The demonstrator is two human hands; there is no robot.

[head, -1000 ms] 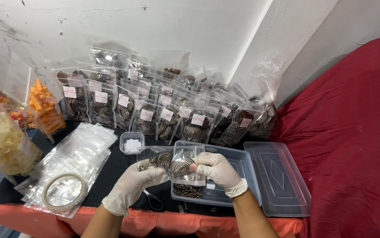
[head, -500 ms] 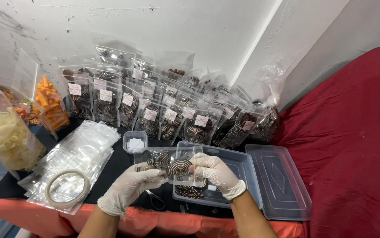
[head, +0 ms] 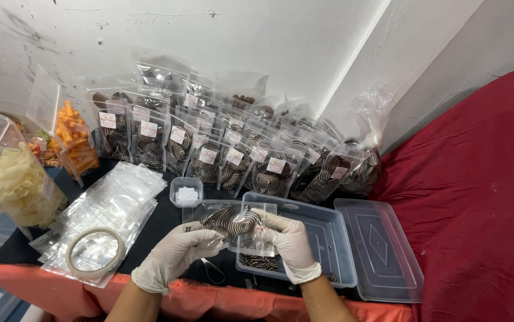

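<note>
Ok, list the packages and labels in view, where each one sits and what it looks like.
Clear pouch of dark spiral-striped snacks: held between left hand and right hand.
Filled pouches, same snacks, small pale labels with red marks: rows against the wall.
Empty clear bags: flat stack, left, tape ring on top.
Bag of orange sticks: far left.
Bag of pale yellow chips: left edge.

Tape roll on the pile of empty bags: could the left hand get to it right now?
Probably yes, once freed. The tape roll lies uncovered on the empty bags, just beside the left hand, nothing between them. But that hand and the right hand hold a clear pouch.
</note>
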